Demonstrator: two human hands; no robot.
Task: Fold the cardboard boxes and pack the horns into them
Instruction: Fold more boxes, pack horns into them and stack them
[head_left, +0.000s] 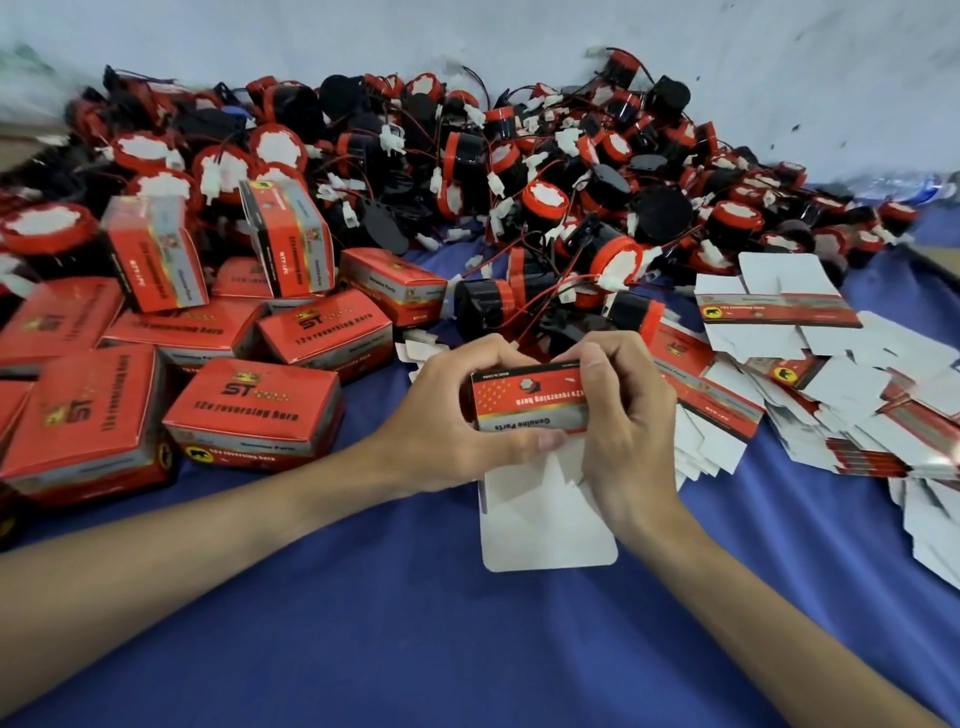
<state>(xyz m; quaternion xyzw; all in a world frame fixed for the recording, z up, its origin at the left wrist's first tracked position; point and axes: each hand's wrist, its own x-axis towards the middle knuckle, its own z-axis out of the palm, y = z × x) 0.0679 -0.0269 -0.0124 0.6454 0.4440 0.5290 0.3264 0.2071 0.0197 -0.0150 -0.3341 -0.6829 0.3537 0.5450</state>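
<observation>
Both hands hold one red cardboard box (530, 397) in the middle of the view, just above the blue cloth. My left hand (447, 415) grips its left end, thumb under the bottom edge. My right hand (623, 415) grips the right end with fingers curled over the top. A white flap (545, 519) of the box hangs open toward me. A big pile of black and red horns (519, 171) with wires and white plugs lies behind. The nearest horn (488, 304) lies on its side just beyond the box.
Several folded red boxes (254, 410) lie heaped at the left. A spread of flat unfolded box blanks (810, 364) covers the right side. Everything rests on a blue cloth (467, 649), with a pale wall (467, 36) behind the pile.
</observation>
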